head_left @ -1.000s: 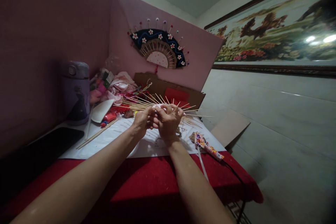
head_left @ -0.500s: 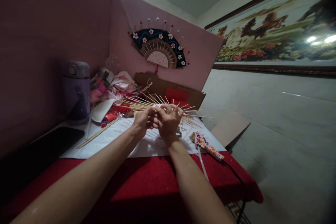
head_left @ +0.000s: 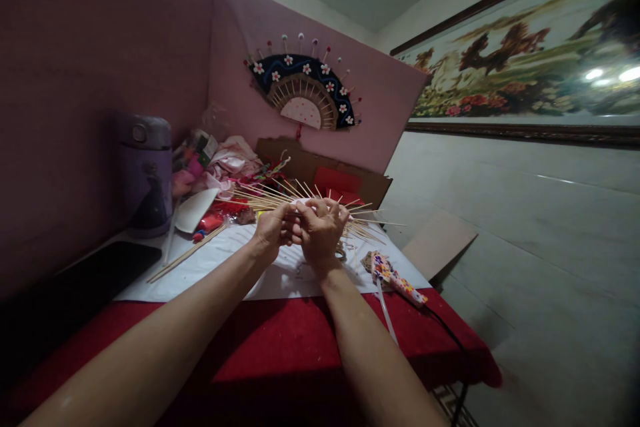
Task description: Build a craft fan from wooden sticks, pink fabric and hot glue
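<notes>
At the near side, a red cloth [head_left: 280,340] covers the tabletop [head_left: 190,273], and a white sheet lies over the cloth farther in. A dark, flat phone-like object [head_left: 115,263] lies at the near left. At the near right, a flower-patterned glue gun [head_left: 397,280] rests across the edge of the sheet, a clear glue stick [head_left: 386,313] beside it and a dark cord running off to the right. Farther in, near the middle, the left hand [head_left: 274,230] and the right hand [head_left: 323,227] are close together above the sheet, both with a closed grip on the stick fan [head_left: 265,201], thumbs and fingers pinching around its pale pink centre; the exact contact is partly hidden by the fingers. Its thin sticks spread out to left, right and far side. Left of the hands, a pair of loose sticks [head_left: 187,253] lies slanting on the sheet. Beyond them are a white scoop-like piece [head_left: 196,211], red packets [head_left: 213,220] and, at far left, an upright purple bottle [head_left: 146,180]. Pink cloth [head_left: 235,157] is heaped behind these. Farthest, brown cardboard [head_left: 295,152] stands before a pink panel [head_left: 350,87] bearing a dark decorated fan [head_left: 305,90] with white flowers; a framed horse picture [head_left: 525,53] hangs on the right wall.
</notes>
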Demonstrator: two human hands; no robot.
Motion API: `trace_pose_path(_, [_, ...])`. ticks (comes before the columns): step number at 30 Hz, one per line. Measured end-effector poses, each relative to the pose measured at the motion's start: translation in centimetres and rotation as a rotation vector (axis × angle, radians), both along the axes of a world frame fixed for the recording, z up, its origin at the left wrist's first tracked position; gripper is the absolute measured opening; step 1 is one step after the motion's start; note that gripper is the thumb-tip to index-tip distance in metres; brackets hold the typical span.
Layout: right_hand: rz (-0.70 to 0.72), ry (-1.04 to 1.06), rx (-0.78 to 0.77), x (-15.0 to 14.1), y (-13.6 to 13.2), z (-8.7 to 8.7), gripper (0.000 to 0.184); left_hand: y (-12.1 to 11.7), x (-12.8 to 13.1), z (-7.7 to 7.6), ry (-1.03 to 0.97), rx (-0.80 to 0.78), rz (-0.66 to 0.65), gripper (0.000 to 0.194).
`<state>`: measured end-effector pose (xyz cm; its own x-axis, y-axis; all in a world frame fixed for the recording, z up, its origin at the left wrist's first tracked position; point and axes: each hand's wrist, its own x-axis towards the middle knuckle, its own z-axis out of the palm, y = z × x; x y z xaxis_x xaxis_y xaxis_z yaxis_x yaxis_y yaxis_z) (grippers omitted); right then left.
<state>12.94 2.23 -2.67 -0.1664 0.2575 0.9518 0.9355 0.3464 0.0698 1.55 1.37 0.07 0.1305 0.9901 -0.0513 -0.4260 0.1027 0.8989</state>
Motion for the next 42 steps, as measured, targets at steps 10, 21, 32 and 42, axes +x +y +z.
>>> trace_pose_path(10, [0.005,0.004,0.007,-0.07,0.04,-0.02,0.020,0.03,0.04,-0.08,0.008,0.000,0.021,0.022])
trace_pose_path(21, [0.003,0.007,-0.016,-0.18,-0.01,-0.01,0.021,-0.16,0.04,0.11,0.012,0.011,0.028,0.023])
trace_pose_path(32, [-0.015,0.002,-0.040,-0.32,-0.03,0.01,0.018,0.20,0.05,-0.42,0.000,0.019,0.048,0.023])
trace_pose_path(42, [-0.044,0.007,-0.090,-0.38,-0.11,0.06,0.016,0.08,0.03,-0.33,0.006,0.010,0.046,0.024])
